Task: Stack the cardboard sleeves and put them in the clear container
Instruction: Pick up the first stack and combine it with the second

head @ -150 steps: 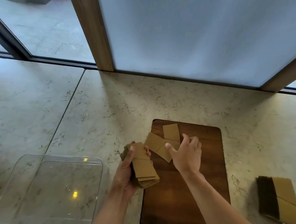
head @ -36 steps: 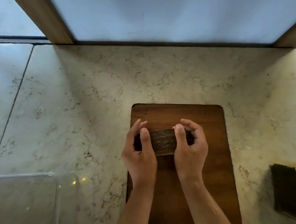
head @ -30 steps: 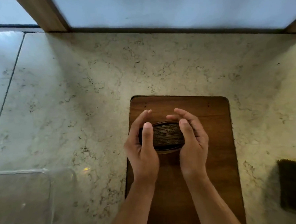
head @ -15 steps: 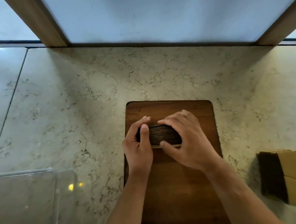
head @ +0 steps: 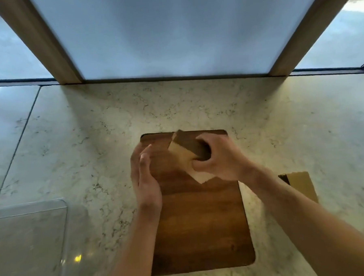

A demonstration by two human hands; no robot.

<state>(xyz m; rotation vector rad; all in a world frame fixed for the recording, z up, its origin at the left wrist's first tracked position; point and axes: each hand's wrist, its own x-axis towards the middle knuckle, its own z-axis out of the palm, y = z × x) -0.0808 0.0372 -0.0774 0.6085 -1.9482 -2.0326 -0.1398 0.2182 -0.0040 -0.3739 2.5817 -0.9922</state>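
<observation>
The right hand [head: 217,157] grips the stack of sleeves [head: 186,153] above the wooden board [head: 202,221], its long axis tilted toward the open, empty left hand [head: 144,171]. The clear container [head: 29,211] sits well off to the left, nearer the left hand.
</observation>
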